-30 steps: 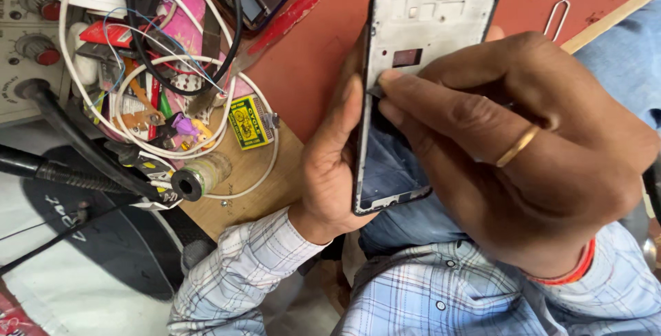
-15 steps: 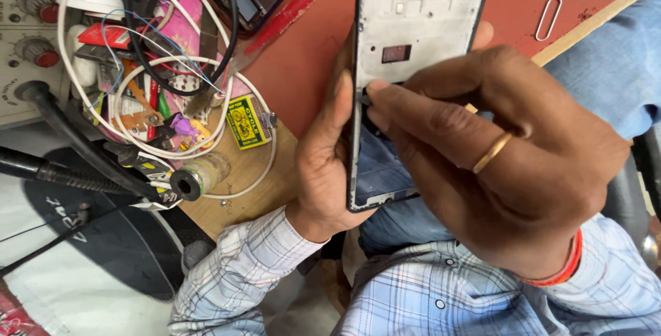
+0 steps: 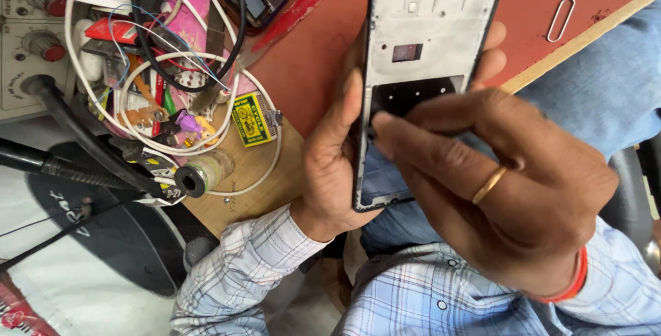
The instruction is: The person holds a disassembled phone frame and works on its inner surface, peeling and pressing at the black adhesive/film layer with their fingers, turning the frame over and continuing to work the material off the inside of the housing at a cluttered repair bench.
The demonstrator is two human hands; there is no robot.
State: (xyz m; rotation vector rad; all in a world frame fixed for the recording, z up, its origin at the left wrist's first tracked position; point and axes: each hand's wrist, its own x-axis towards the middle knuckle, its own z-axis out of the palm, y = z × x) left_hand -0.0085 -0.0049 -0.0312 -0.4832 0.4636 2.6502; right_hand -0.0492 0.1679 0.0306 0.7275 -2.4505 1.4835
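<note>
Phone frame (image 3: 430,33) — stripped, its open lower bay dark and partly hidden — is held upright above the red table (image 3: 323,60). Left hand (image 3: 334,164) grips its edge from behind. Right hand (image 3: 496,184), fingers pinched closed, presses into the bay — what it pinches cannot be made out.

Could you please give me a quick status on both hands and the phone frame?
Left hand grips the phone frame from behind. Right hand fingertips press its left inner edge. Nothing in the way.

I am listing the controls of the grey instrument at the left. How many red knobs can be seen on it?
2 red knobs on the grey instrument: one knob near the top edge, another knob just below it. Cables cover part of the panel, so more may be hidden.
</note>
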